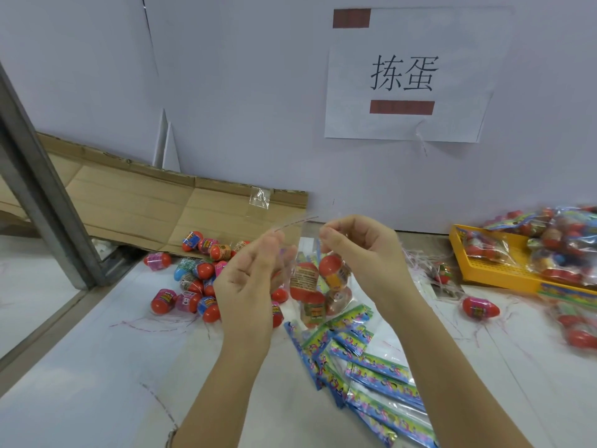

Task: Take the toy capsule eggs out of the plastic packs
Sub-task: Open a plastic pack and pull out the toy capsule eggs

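Note:
A clear plastic pack [318, 286] with several red capsule eggs inside hangs between my hands above the table. My right hand [361, 253] pinches its top edge at the right. My left hand [250, 279] pinches the top at the left, where a thin torn strip [295, 222] sticks up. A heap of loose capsule eggs [193, 286] lies on the table behind my left hand. One loose egg [480, 307] lies to the right.
A yellow tray [491, 270] at the right holds several full packs [555, 240]. Empty colourful pack headers [365, 376] pile up under my right forearm. Flattened cardboard [145, 205] leans at the back wall. A metal post [42, 189] stands at the left.

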